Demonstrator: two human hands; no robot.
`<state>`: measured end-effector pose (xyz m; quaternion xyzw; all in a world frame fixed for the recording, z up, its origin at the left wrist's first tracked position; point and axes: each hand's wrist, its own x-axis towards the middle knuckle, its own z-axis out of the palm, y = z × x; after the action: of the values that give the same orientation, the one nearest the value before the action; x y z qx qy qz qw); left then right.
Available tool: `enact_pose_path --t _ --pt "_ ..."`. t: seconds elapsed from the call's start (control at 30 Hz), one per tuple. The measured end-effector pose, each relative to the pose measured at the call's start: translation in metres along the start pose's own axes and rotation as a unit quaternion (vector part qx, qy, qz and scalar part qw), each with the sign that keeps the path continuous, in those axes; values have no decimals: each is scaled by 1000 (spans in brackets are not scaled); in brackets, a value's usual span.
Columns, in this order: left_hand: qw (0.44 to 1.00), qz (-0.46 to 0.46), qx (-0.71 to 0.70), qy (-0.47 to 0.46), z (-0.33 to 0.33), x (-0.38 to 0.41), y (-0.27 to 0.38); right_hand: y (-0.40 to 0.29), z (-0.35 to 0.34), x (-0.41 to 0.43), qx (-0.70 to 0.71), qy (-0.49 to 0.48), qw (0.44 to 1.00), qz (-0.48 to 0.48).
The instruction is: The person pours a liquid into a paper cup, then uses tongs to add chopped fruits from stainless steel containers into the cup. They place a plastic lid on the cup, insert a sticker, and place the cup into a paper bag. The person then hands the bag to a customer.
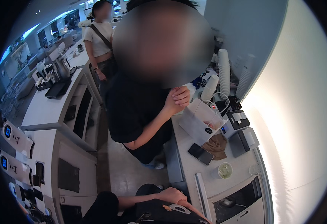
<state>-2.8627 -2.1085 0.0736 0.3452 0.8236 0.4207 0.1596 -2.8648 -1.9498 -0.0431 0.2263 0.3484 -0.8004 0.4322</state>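
Observation:
My left hand (173, 195) lies folded over my right hand (183, 202) in front of my dark apron, at the bottom of the head view. My right hand is mostly hidden beneath it, and no object shows in either hand. On the counter beyond them are a cup of pale green drink (225, 170), a dark phone (200, 153) and a crumpled brown cloth (216, 146). A white paper bag (194, 123) with handles stands behind the cloth.
A co-worker in black (141, 112) stands close ahead, hands clasped; another person (99, 39) stands farther back. Stacked paper cups (224, 72) and two small printers (243, 141) line the right counter (191, 170). Machines with blue displays (18, 138) sit at left.

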Motion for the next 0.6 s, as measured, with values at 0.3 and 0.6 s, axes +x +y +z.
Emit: enact_pose_path --t 0.3,0.6 --pt "978 149 35 143 8 26 -26 5 -18 -9 57 -10 998 -14" --pt "959 100 60 260 -39 65 -7 -146 22 -95 -256 96 822 -499"
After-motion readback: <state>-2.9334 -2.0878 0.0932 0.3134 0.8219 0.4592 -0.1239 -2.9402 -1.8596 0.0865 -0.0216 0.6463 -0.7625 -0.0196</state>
